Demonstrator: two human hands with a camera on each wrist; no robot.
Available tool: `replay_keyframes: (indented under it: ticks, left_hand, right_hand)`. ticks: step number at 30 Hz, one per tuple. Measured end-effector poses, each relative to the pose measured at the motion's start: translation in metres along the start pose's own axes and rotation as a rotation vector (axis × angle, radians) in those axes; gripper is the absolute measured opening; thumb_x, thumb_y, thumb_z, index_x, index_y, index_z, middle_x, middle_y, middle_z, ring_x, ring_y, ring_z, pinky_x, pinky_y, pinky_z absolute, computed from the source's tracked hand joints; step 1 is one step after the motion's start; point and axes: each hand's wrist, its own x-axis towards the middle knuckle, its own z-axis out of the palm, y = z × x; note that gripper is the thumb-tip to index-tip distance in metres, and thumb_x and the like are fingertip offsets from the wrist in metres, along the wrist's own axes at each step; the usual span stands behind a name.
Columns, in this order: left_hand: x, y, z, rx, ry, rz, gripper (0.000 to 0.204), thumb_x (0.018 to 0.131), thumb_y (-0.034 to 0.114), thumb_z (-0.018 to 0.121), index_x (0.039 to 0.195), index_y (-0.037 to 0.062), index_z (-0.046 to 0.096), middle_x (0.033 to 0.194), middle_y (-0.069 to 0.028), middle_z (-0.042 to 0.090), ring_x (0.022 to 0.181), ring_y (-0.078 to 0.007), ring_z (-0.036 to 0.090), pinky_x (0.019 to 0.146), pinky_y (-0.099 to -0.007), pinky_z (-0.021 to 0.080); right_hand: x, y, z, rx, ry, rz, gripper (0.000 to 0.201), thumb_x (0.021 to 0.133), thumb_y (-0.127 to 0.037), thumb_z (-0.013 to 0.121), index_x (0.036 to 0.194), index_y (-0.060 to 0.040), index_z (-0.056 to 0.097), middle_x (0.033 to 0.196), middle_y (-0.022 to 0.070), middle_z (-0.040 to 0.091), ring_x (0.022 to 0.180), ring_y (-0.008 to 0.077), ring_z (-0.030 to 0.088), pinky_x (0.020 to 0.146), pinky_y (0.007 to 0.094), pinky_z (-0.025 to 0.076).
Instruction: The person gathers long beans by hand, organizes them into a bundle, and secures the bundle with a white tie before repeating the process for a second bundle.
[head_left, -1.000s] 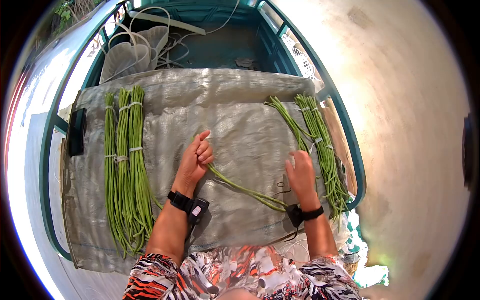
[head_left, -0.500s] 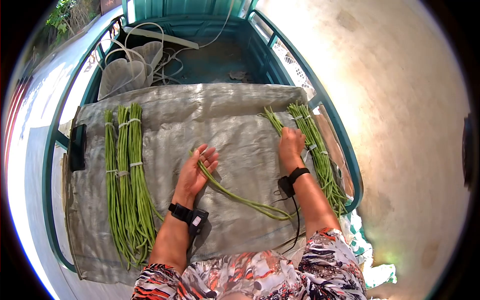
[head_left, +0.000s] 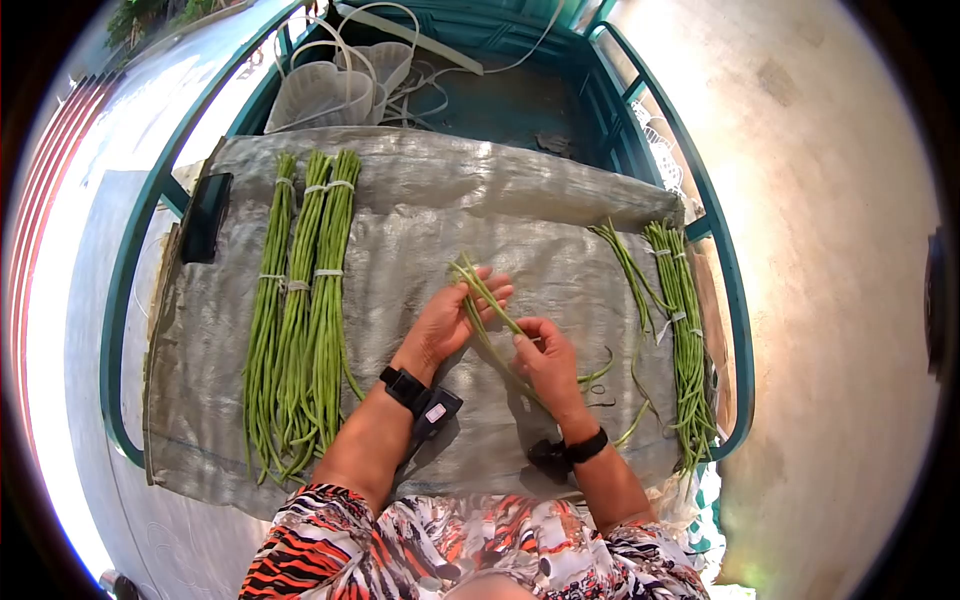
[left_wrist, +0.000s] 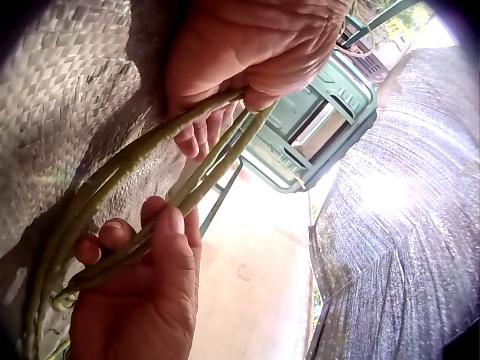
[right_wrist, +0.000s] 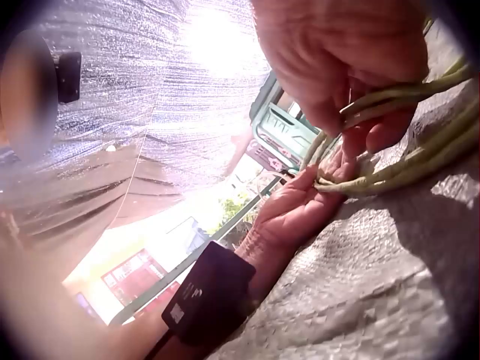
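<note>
My left hand is palm up in the middle of the grey woven sheet, its thumb holding a few green long beans near their ends. The fingers lie fairly straight beneath them. Close by on the right, my right hand pinches other long beans between thumb and fingers, their ends crossing over the left palm. In the left wrist view the right thumb presses on these beans. Loose long beans lie farther right, beside a tied bundle.
Three tied long bean bundles lie on the left of the sheet, near a black phone-like slab. Green metal rails flank the sheet. White baskets and pale strapping stand in the green cart bed behind.
My right hand reached up to the loose beans at the right, then came back to the left hand with beans in its pinch. The left hand stayed near the middle, holding its beans.
</note>
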Motion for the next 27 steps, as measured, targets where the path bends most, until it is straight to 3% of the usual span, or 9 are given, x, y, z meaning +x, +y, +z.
replay_keyframes:
  ticks: [3, 6, 9, 12, 17, 27]
  left_hand:
    - [-0.003, 0.002, 0.009, 0.001, 0.028, 0.028, 0.040, 0.102, 0.017, 0.033, 0.136, -0.0042, 0.035, 0.136, -0.0235, 0.045, 0.123, -0.0347, 0.049, 0.105, -0.0448, 0.043]
    - [-0.005, 0.002, 0.013, 0.025, 0.059, 0.045, 0.040, 0.102, 0.016, 0.033, 0.136, -0.0039, 0.036, 0.134, -0.0225, 0.047, 0.122, -0.0348, 0.050, 0.104, -0.0453, 0.043]
    - [-0.004, 0.002, 0.011, 0.038, 0.073, 0.062, 0.037, 0.102, 0.016, 0.034, 0.133, -0.0029, 0.038, 0.129, -0.0210, 0.051, 0.119, -0.0349, 0.053, 0.103, -0.0459, 0.045]
    - [-0.003, 0.000, 0.010, 0.058, 0.094, 0.080, 0.031, 0.102, 0.016, 0.035, 0.127, 0.0003, 0.042, 0.123, -0.0200, 0.055, 0.116, -0.0351, 0.056, 0.101, -0.0469, 0.046]
    - [-0.004, -0.004, 0.009, 0.101, 0.076, 0.126, 0.022, 0.102, 0.015, 0.034, 0.118, 0.0057, 0.045, 0.118, -0.0207, 0.057, 0.113, -0.0360, 0.057, 0.099, -0.0477, 0.047]
    - [-0.003, -0.004, 0.013, 0.155, 0.040, 0.155, 0.023, 0.104, 0.023, 0.031, 0.118, 0.0088, 0.043, 0.125, -0.0183, 0.054, 0.112, -0.0343, 0.058, 0.096, -0.0443, 0.049]
  right_hand:
    - [-0.010, 0.008, 0.016, -0.045, 0.069, -0.094, 0.017, 0.090, -0.009, 0.059, 0.106, -0.0024, 0.059, 0.087, 0.0007, 0.062, 0.064, 0.0055, 0.056, 0.056, 0.0199, 0.046]
    - [-0.017, -0.003, 0.020, 0.067, 0.117, 0.029, 0.016, 0.089, -0.008, 0.060, 0.105, -0.0029, 0.059, 0.088, 0.0001, 0.062, 0.070, 0.0056, 0.056, 0.061, 0.0207, 0.046]
    - [-0.014, 0.009, 0.016, 0.056, 0.111, -0.079, 0.015, 0.089, -0.008, 0.060, 0.104, -0.0027, 0.060, 0.088, -0.0002, 0.062, 0.076, 0.0059, 0.055, 0.067, 0.0216, 0.046]
    - [-0.015, 0.012, 0.015, -0.016, 0.112, -0.069, 0.014, 0.090, -0.009, 0.060, 0.102, -0.0019, 0.060, 0.088, -0.0006, 0.061, 0.077, 0.0058, 0.055, 0.070, 0.0217, 0.045]
    - [-0.019, 0.014, 0.018, 0.018, 0.148, -0.028, 0.013, 0.092, -0.011, 0.059, 0.101, -0.0016, 0.060, 0.087, -0.0009, 0.060, 0.076, 0.0054, 0.053, 0.069, 0.0211, 0.044]
    - [-0.014, 0.018, 0.026, 0.177, 0.343, -0.056, 0.013, 0.093, -0.014, 0.058, 0.098, -0.0021, 0.060, 0.085, -0.0011, 0.059, 0.076, 0.0048, 0.050, 0.068, 0.0205, 0.043]
